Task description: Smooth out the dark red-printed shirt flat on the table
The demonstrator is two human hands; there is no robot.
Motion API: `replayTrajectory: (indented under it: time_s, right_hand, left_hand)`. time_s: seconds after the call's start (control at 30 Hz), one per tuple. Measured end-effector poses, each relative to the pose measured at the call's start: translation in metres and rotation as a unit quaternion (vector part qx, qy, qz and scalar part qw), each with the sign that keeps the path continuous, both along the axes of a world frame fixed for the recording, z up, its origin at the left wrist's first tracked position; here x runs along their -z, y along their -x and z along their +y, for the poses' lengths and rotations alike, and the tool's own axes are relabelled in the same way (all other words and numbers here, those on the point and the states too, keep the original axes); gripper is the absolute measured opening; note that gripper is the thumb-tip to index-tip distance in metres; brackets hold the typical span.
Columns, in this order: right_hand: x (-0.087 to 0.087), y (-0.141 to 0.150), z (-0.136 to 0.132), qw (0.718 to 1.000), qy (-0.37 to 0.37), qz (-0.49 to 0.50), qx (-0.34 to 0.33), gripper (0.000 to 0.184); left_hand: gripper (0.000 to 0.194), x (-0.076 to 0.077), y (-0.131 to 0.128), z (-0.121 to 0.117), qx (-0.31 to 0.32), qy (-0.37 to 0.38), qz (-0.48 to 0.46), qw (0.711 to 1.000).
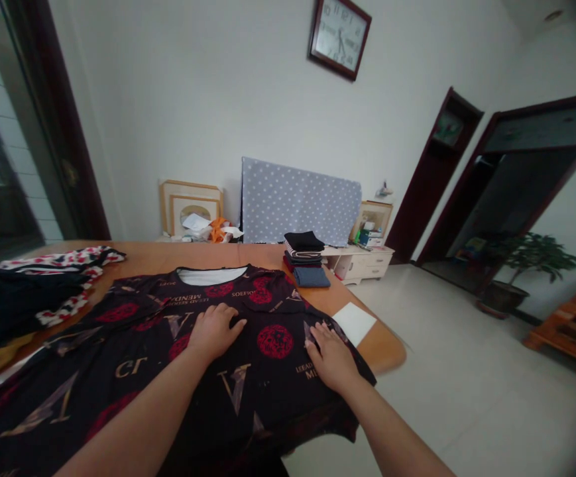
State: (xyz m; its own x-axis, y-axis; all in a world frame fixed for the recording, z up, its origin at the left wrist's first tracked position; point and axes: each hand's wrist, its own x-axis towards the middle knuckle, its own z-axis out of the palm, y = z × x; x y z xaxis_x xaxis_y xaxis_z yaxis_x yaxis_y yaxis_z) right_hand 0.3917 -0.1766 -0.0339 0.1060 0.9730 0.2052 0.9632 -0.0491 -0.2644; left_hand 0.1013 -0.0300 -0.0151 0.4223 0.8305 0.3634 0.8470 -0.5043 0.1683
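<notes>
A black shirt (pixel 133 358) with red medallions and gold lettering lies spread flat on the wooden table (pixel 248 255), its white-lined collar at the far side. My left hand (pixel 214 334) rests palm down on the shirt's chest, fingers slightly apart. Over at the shirt's right edge my right hand (pixel 332 358) presses flat on the cloth, near a red medallion. Neither hand grips anything.
A stack of folded dark clothes (pixel 305 257) sits at the table's far right. A white paper (pixel 354 322) lies near the right edge. A heap of black and red-patterned garments (pixel 39 285) fills the left. Beyond are a polka-dot covered panel (pixel 297 202), a low cabinet (pixel 362 262) and a potted plant (pixel 526 265).
</notes>
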Motion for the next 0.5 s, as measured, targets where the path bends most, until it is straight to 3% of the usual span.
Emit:
replayTrajectory:
  time_s: [0.2,0.5]
  right_hand:
    - [-0.002,0.0,0.0,1.0,-0.008,0.004,0.003,0.058]
    - [0.024,-0.013,0.01,0.999,-0.011,-0.048,-0.019,0.061]
  left_hand:
    - [0.045,-0.007,-0.006,-0.011,-0.027,-0.059,0.043,0.997]
    - [0.044,-0.024,-0.011,-0.031,-0.046,0.032,0.064,0.996]
